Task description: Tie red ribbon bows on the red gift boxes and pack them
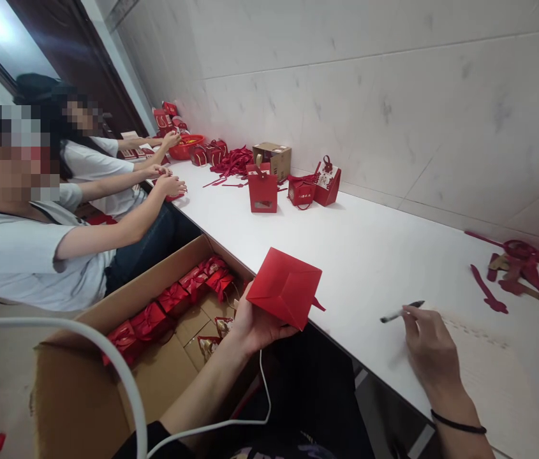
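A small packing workshop: at the white table [369,248], 2 pale-shirted people [25,255] work side by side. On the table lie heaped ribbons [238,160] (dark red, loose) and red gift boxes [263,190]; beside the table, a big cardboard carton [68,395] holds ribboned boxes [149,322].

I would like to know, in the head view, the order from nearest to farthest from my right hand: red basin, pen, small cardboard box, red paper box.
1. Pen: in your right hand
2. Red paper box: in your left hand
3. Small cardboard box: beside the wall
4. Red basin: farther left along the table
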Tool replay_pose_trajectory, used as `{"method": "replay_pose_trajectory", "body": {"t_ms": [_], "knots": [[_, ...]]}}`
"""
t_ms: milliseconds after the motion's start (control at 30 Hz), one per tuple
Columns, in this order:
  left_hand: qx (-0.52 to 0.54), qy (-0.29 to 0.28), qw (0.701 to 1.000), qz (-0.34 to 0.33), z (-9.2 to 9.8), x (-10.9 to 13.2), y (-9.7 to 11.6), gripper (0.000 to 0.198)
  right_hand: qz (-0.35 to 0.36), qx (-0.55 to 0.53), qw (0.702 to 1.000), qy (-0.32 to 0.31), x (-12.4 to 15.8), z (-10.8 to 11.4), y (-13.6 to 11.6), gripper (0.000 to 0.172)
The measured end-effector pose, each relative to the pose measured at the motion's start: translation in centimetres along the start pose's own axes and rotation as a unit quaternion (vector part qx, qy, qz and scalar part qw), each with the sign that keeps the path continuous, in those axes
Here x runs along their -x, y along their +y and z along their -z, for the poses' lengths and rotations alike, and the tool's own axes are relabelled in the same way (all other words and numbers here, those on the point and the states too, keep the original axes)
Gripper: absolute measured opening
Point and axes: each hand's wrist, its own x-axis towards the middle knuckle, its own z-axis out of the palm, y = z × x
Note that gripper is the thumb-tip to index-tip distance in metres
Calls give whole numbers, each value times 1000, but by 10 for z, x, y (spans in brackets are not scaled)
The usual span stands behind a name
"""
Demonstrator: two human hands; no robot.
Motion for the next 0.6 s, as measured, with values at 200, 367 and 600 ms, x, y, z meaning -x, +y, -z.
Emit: {"method": "replay_pose_trajectory", "body": {"t_ms": [200, 367, 600], "knots": [[7, -42, 999, 4, 3, 3, -2, 47, -231, 29, 964, 125, 13, 2, -1, 34], [12, -37, 999, 3, 1, 7, -3, 49, -262, -54, 955, 132, 4, 9, -9, 27], [-13, -25, 1000, -2, -8, 11, -5, 58, -239, -56, 969, 32, -2, 16, -12, 35]]}}
